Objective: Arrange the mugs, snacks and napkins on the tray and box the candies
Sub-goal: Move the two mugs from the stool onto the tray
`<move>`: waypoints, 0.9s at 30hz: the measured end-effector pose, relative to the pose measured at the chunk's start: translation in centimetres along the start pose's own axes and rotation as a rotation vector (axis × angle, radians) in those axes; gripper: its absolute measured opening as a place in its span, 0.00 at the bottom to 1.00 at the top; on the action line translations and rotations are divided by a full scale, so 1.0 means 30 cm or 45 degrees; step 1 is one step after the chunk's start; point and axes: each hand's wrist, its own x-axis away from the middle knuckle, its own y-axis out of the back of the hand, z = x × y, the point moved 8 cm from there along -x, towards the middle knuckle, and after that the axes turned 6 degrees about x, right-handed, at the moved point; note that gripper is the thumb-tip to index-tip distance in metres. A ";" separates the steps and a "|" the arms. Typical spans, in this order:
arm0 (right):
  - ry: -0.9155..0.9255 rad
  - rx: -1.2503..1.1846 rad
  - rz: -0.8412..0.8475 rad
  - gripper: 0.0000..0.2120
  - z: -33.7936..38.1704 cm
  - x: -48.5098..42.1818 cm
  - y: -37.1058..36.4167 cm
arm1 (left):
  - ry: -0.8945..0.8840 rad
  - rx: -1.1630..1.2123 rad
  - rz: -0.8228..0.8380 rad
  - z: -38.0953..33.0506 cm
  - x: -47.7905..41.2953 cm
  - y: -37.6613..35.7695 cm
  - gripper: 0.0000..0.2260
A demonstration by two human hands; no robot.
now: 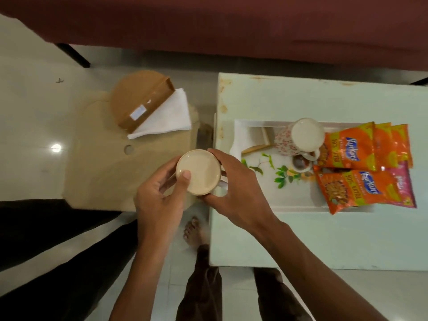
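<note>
The left grip [157, 198] and right grip [234, 188] clasp a cream mug [198, 172] between them. A floral mug [298, 140] and snack packets [349, 149] sit on the tray [296, 195].

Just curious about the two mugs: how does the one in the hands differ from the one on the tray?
The held mug is gripped by the left hand and right hand, short of the tray; the tray mug stands on the tray. The tray mug shows a floral side and handle; the held mug's side barely shows. Both are upright, pale inside.
</note>
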 end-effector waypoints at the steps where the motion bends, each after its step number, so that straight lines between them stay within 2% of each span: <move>1: -0.025 0.019 -0.025 0.38 -0.035 0.017 0.047 | -0.012 0.007 0.030 -0.007 0.010 -0.056 0.13; 9: -0.201 0.069 -0.159 0.37 -0.331 0.148 0.322 | -0.030 -0.031 0.283 0.013 0.095 -0.486 0.14; 13: -0.236 0.109 -0.198 0.40 -0.458 0.202 0.388 | -0.034 -0.076 0.317 0.058 0.132 -0.627 0.16; 21: -0.295 0.094 -0.173 0.39 -0.633 0.251 0.396 | 0.002 -0.151 0.305 0.140 0.183 -0.772 0.14; 27: -0.274 0.129 -0.144 0.39 -0.677 0.246 0.393 | 0.005 -0.143 0.282 0.161 0.189 -0.797 0.15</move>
